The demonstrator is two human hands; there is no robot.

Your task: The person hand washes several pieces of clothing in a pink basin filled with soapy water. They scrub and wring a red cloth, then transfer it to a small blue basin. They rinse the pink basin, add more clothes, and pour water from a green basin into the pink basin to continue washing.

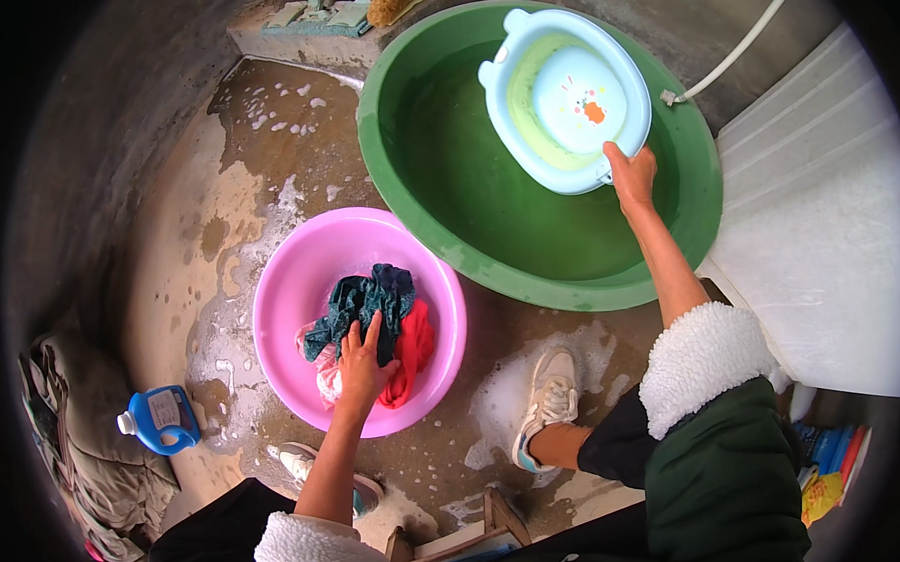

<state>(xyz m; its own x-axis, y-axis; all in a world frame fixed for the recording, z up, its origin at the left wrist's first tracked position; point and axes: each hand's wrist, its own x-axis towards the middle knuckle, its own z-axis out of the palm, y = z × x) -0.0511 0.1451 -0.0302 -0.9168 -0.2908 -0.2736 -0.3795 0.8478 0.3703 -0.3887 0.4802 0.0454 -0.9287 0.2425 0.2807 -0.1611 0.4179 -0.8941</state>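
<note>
Right hand — pinching near rim of light-blue basin, inside green tub's outline; probably light, stiff, slick; rim suits gripping | left hand — fingers spread on dark-green cloth in pink basin; likely soft, sodden, best bunched | open water left; tub rim, white hose crowd right

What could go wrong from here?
1. The right hand holds the light-blue basin by one edge, over the green tub; it might slip or tip.
2. Suds and wet patches cover the floor by the shoe, so a foot could slide.
3. In the pink basin, dark cloth and red cloth touch; dye might run.
</note>
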